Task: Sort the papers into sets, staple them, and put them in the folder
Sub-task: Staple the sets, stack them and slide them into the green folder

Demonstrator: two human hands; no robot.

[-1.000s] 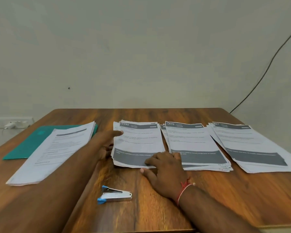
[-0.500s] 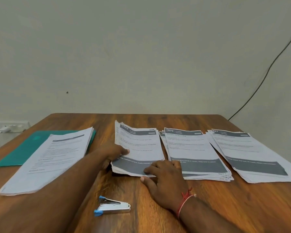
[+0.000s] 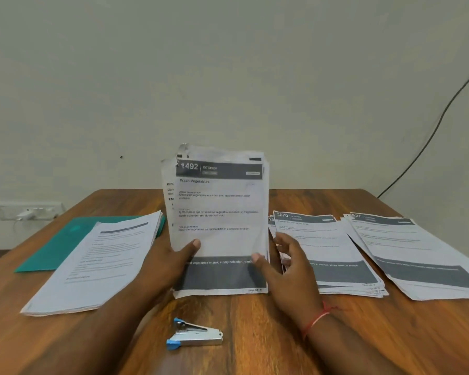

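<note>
A stack of printed papers headed "1492 Kitchen" (image 3: 220,207) stands upright on its bottom edge on the wooden table (image 3: 255,334). My left hand (image 3: 171,261) grips its left side, thumb on the front sheet. My right hand (image 3: 284,269) holds its right side, thumb on the front. A small silver stapler with blue ends (image 3: 194,334) lies in front of the stack. A teal folder (image 3: 65,239) lies at the left, partly under another paper stack (image 3: 100,261). Two more stacks lie flat at the right, one headed "870" (image 3: 325,244) and one further right (image 3: 412,250).
A wall socket with a white plug (image 3: 27,212) sits low on the wall at the left. A black cable (image 3: 431,139) runs down the wall at the right. The table's far edge meets the wall.
The "1492" stack was lying flat with my hands at its edges. Both hands have now lifted it upright onto its bottom edge. The other stacks and the stapler have not moved.
</note>
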